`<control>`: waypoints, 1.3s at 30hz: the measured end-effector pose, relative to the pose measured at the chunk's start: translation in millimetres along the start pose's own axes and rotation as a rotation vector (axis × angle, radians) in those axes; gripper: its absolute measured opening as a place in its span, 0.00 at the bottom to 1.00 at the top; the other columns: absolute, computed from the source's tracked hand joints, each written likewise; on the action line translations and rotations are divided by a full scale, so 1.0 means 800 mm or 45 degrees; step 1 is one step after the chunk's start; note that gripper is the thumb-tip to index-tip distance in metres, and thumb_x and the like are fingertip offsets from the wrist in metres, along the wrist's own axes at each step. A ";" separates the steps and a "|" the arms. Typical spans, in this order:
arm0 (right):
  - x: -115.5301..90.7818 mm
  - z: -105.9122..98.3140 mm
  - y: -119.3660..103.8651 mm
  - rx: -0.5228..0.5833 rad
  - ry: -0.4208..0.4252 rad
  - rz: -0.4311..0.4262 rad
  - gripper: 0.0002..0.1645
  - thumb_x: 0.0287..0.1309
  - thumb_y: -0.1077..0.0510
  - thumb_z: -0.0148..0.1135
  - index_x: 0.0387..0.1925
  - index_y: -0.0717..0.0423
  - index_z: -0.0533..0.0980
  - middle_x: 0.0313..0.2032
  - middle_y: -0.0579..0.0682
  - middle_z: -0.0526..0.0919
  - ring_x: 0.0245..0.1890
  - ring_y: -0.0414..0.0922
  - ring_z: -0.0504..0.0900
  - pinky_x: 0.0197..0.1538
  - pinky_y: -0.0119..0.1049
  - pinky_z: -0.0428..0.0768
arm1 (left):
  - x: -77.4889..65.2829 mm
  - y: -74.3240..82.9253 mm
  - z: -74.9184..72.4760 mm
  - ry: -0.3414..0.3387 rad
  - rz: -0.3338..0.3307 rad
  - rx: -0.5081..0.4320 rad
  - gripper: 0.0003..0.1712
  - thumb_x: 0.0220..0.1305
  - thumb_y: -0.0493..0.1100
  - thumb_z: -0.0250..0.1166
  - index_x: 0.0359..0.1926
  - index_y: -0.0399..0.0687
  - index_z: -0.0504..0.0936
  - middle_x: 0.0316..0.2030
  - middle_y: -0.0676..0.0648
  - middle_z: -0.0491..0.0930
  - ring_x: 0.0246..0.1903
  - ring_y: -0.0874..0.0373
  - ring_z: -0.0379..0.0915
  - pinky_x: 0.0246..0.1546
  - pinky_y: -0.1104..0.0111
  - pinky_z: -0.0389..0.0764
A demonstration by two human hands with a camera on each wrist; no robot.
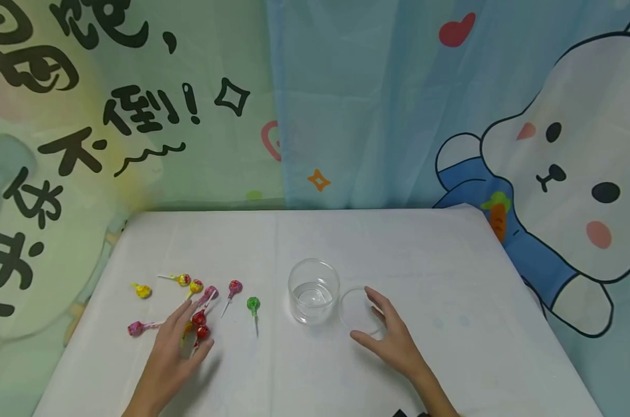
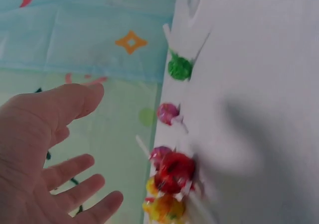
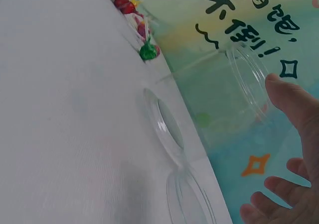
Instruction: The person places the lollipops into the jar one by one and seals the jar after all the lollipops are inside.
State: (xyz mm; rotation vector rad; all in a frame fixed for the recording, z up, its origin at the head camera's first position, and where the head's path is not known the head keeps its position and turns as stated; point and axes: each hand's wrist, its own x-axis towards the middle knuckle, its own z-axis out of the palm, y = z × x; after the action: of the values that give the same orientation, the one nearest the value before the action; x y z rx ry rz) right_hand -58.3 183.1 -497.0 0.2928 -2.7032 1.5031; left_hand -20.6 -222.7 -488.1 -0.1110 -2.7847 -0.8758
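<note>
Among several wrapped lollipops on the left of the table, my left hand (image 1: 171, 353) hovers with its fingers extended and thumb apart. Red lollipops (image 1: 202, 332) lie beside its fingers, partly hidden. A pink lollipop (image 1: 235, 286) and a green lollipop (image 1: 253, 303) lie farther right. Near the table's middle stands a clear round jar (image 1: 300, 292), with no lollipop inside. Just right of it lies a clear round lid (image 1: 356, 315). My right hand (image 1: 395, 339) is spread at the lid's right side, holding nothing; the right wrist view shows its thumb and fingers apart, above the table.
A white cloth (image 1: 450, 278) covers the table. Yellow lollipops (image 1: 144, 291) and another pink lollipop (image 1: 135, 329) lie toward the left edge. Behind the table hangs a printed curtain (image 1: 356, 104). A small black object (image 1: 400, 413) shows at the bottom edge by my right wrist.
</note>
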 end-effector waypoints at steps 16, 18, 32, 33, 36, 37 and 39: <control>0.046 0.048 -0.019 0.141 -0.109 -0.039 0.62 0.43 0.57 0.78 0.74 0.55 0.50 0.73 0.57 0.57 0.74 0.55 0.56 0.73 0.51 0.60 | 0.023 0.017 0.043 -0.041 0.181 0.024 0.40 0.43 0.41 0.80 0.61 0.50 0.75 0.48 0.49 0.80 0.44 0.59 0.78 0.43 0.65 0.85; 0.049 0.051 -0.020 0.155 -0.112 -0.034 0.62 0.43 0.57 0.78 0.74 0.55 0.50 0.74 0.58 0.56 0.74 0.56 0.56 0.72 0.54 0.60 | 0.024 0.019 0.047 -0.075 0.166 0.038 0.39 0.44 0.41 0.79 0.61 0.51 0.76 0.46 0.50 0.80 0.42 0.61 0.78 0.42 0.66 0.85; 0.058 0.067 -0.026 0.182 -0.118 0.070 0.70 0.38 0.51 0.80 0.76 0.49 0.44 0.74 0.58 0.55 0.71 0.62 0.60 0.68 0.66 0.60 | 0.037 0.032 0.074 -0.091 0.280 0.067 0.32 0.43 0.41 0.79 0.54 0.53 0.82 0.40 0.54 0.80 0.40 0.63 0.76 0.44 0.68 0.84; 0.059 0.068 -0.026 0.187 -0.118 0.074 0.70 0.38 0.52 0.80 0.76 0.49 0.44 0.74 0.57 0.55 0.72 0.61 0.59 0.69 0.66 0.59 | 0.037 0.032 0.077 -0.068 0.308 0.084 0.32 0.42 0.41 0.80 0.53 0.52 0.82 0.39 0.53 0.80 0.39 0.63 0.75 0.43 0.68 0.84; 0.061 0.073 -0.024 0.199 -0.117 0.061 0.71 0.39 0.54 0.80 0.76 0.50 0.42 0.74 0.58 0.56 0.73 0.61 0.57 0.70 0.66 0.57 | 0.039 0.031 0.080 -0.056 0.329 0.121 0.30 0.42 0.41 0.80 0.51 0.54 0.83 0.37 0.54 0.79 0.37 0.63 0.74 0.41 0.69 0.83; 0.061 0.074 -0.024 0.205 -0.115 0.060 0.71 0.39 0.54 0.80 0.76 0.50 0.42 0.74 0.58 0.56 0.73 0.60 0.57 0.70 0.65 0.57 | 0.039 0.032 0.080 -0.064 0.322 0.127 0.30 0.43 0.42 0.80 0.51 0.54 0.83 0.37 0.55 0.79 0.37 0.64 0.73 0.40 0.70 0.83; 0.062 0.076 -0.023 0.206 -0.111 0.052 0.71 0.39 0.54 0.80 0.76 0.51 0.42 0.74 0.58 0.56 0.73 0.61 0.57 0.70 0.65 0.57 | 0.040 0.033 0.080 -0.100 0.296 0.134 0.27 0.44 0.43 0.79 0.49 0.56 0.84 0.36 0.55 0.78 0.35 0.65 0.71 0.39 0.71 0.82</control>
State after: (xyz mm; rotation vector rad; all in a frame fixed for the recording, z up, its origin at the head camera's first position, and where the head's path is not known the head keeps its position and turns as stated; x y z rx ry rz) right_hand -99.7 115.3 -507.9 0.3175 -2.6713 1.7651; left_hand -59.8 -163.9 -517.0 -0.4511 -2.8080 -0.6809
